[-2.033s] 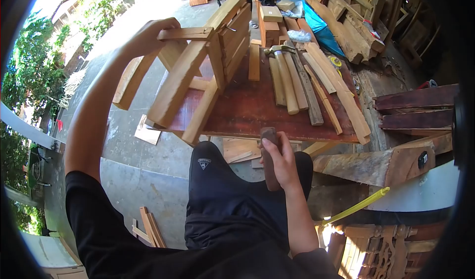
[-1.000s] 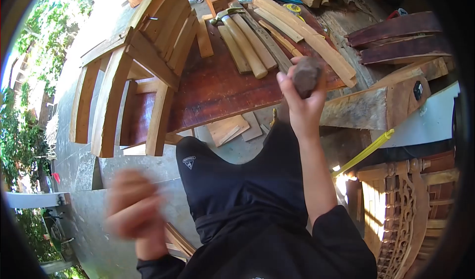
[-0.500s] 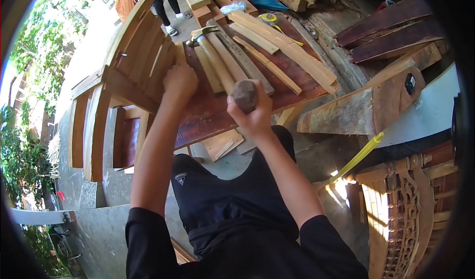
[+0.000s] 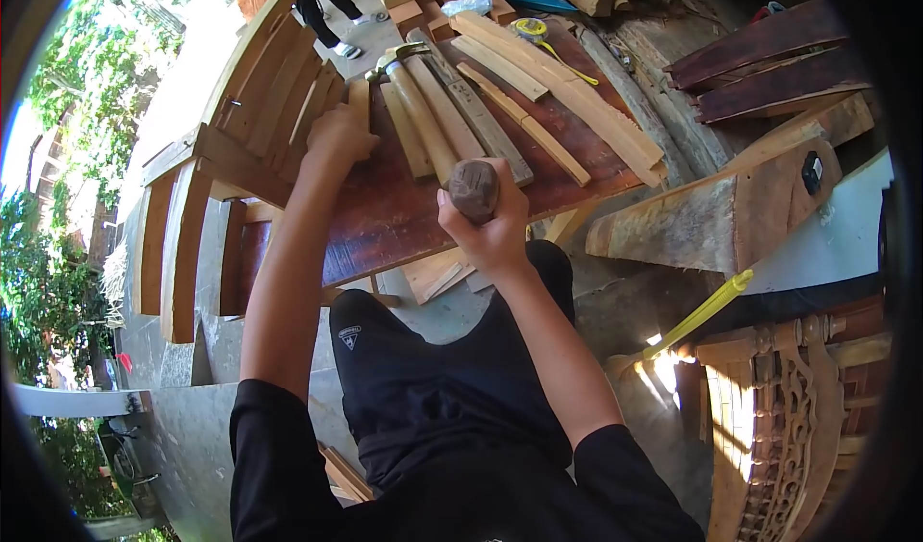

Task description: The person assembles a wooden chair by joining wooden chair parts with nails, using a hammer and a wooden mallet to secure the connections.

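My right hand (image 4: pixel 492 230) is wrapped round the handle end of a claw hammer (image 4: pixel 423 110). The handle's dark, rounded butt faces me, and the metal head points away over the red-brown wooden table (image 4: pixel 385 239). My left hand (image 4: pixel 341 136) is closed at the right side of a slatted wooden frame (image 4: pixel 252 172), against a short upright wooden slat (image 4: pixel 360 103). Its fingers are partly hidden, so the exact grip is hard to see. Beside the hammer lie several pale wooden strips (image 4: pixel 524 124).
A yellow tape measure (image 4: pixel 530 29) lies at the table's far side. Right of the table are a large wooden plank (image 4: pixel 673 225), dark red boards (image 4: pixel 769 66) and a carved wooden piece (image 4: pixel 779 417). Another person's legs (image 4: pixel 322 9) stand beyond the table.
My left hand has shifted slightly up and left along the slatted frame. The hammer stays in my right hand in nearly the same position. The view has tilted a little.
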### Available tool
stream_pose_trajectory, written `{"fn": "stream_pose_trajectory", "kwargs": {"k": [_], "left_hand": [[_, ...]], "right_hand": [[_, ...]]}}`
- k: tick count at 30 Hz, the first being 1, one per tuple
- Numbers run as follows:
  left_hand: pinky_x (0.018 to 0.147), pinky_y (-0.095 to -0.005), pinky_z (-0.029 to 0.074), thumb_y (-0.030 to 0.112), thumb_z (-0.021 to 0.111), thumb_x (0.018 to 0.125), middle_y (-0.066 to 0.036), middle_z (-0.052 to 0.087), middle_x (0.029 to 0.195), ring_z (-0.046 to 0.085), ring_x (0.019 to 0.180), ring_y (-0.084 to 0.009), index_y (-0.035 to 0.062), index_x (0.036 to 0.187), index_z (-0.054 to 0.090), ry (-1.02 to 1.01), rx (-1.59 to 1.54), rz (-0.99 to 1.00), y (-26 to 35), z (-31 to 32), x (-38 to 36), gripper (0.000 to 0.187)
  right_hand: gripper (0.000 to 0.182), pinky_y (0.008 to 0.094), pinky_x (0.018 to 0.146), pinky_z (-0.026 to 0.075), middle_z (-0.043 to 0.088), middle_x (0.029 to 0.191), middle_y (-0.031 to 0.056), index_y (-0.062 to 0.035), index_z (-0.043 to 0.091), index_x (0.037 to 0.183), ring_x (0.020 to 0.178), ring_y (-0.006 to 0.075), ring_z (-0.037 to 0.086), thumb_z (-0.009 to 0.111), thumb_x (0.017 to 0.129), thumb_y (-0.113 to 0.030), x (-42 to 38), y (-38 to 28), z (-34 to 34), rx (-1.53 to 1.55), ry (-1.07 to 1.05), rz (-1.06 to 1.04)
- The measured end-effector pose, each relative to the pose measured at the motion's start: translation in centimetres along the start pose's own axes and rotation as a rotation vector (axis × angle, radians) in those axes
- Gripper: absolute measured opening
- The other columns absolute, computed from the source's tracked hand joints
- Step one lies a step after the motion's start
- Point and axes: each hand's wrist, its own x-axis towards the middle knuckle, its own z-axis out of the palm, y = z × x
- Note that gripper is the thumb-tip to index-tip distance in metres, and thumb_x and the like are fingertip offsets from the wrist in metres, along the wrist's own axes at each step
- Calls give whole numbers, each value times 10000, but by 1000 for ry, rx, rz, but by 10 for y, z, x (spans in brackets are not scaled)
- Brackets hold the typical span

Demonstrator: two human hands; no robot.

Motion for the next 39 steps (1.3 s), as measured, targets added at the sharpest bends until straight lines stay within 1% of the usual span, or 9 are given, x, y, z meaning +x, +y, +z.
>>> {"fn": "stream_pose_trajectory", "kwargs": {"k": [4,9,12,18,23,27,34,38,39], "left_hand": [[987,-468,588,420,869,750,-290,747,1200,743,1122,-411,-67,1222,709,28,-151,22,-18,3,-30,697],[940,-376,601,197,818,828,-205,759,1169,755,1073,-261,-89,1533,482,-42,-594,58,-41,10,-124,831],[916,-385,603,135,793,837,-160,762,1152,753,1037,-220,-80,1496,532,-236,-1089,142,-66,21,-179,741],[1029,-339,544,46,688,843,-74,675,1175,651,1128,-151,-13,1496,543,-336,-1297,219,-114,44,-275,671],[838,-298,478,-1,575,967,-20,572,1008,548,943,-125,33,1164,575,-63,-1308,69,-157,95,-338,200],[767,-287,408,-20,529,907,5,473,933,465,835,-105,60,1021,541,147,-1355,-154,-177,131,-372,140],[726,-263,344,95,692,969,40,448,895,421,811,-65,90,892,525,287,-1500,-157,-178,129,-383,184],[667,-267,415,164,789,990,31,565,821,510,742,-70,22,927,686,488,-1452,-170,-156,104,-364,186],[667,-268,419,179,787,996,45,545,817,486,721,-70,2,1103,736,568,-1441,-109,-152,105,-357,213]], "right_hand": [[313,307,753,561,690,894,45,-67,655,1107,765,140,663,816,844,-115,-1,-3,0,3,-1,8],[298,297,740,554,679,859,34,-67,633,1096,748,119,642,815,868,-129,-2,-5,0,13,30,33],[297,288,722,540,665,846,28,-68,620,1090,737,114,623,819,883,-144,-2,-1,0,-19,35,30],[298,274,701,518,635,866,-18,-75,613,1098,743,78,585,826,927,-194,-7,7,3,38,46,87],[316,253,739,512,644,923,-12,-58,627,1128,793,62,597,825,959,-237,-15,11,8,81,88,209],[462,262,729,502,624,961,16,-51,557,1243,801,84,601,827,964,-301,-3,-4,7,-18,-77,266],[468,323,797,533,598,1055,77,-50,455,1301,858,149,627,749,968,-198,-19,-60,73,135,-404,429],[498,352,883,547,645,1174,110,-41,536,1329,1038,189,657,787,949,-243,-48,-91,128,-89,-749,304],[500,364,901,546,646,1182,109,-43,553,1331,1067,204,657,799,941,-235,-56,-105,140,-50,-823,329]]}}
